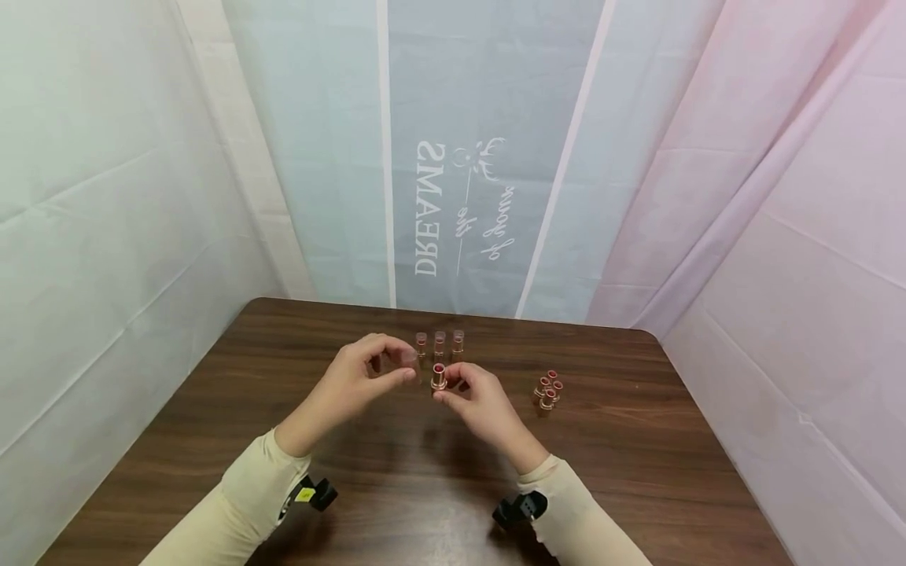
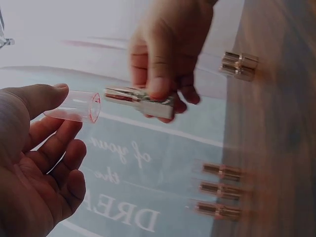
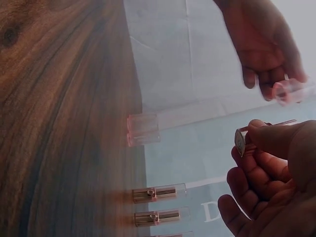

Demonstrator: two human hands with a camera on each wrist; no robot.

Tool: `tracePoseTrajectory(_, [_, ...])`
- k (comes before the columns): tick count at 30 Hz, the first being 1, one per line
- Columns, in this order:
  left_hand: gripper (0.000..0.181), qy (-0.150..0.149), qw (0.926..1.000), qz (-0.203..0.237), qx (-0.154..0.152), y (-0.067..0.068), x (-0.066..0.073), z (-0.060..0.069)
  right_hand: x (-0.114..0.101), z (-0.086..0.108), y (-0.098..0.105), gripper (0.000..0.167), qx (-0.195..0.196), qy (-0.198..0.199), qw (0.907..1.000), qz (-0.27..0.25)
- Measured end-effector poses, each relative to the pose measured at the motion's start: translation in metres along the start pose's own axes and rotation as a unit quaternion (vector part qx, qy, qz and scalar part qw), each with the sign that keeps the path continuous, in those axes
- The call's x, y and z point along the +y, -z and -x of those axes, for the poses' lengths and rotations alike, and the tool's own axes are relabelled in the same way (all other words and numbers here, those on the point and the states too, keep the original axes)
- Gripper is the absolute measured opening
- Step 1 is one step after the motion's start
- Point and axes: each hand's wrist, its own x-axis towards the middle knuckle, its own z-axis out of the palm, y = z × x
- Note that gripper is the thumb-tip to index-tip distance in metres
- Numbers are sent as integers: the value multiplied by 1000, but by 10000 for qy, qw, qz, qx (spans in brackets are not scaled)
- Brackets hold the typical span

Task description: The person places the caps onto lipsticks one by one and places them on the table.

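In the head view the left forearm (image 1: 237,491) slants in from about seven o'clock, and the left hand (image 1: 357,376) pinches between thumb (image 1: 391,381) and fingers (image 1: 384,343), pointing toward two o'clock. The right forearm (image 1: 587,511) enters at five o'clock, the right hand (image 1: 486,402) aimed toward ten in a pinch of its own. The hands face each other, near but apart, their lower fingers (image 2: 74,154) loosely curled.

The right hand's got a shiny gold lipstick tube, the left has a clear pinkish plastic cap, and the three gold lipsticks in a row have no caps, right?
Not quite: the three gold lipsticks in a row have clear plastic caps on, as the head view shows. The right hand does hold a shiny gold tube, the left hand a pinkish cap.
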Motion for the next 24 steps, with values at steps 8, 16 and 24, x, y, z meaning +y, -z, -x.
tracePoseTrajectory(8, [22,-379,9990,-107,-228,4,16,-25,0,1,-4,18,-79,114,9999,-22])
tracePoseTrajectory(16, [20,-294,9979,-87,-577,-7,14,-35,-2,2,-2,17,-28,111,9998,-176])
tracePoseTrajectory(24, [19,-279,9976,-168,-616,-11,15,-33,-6,0,5,17,-23,230,9997,-27])
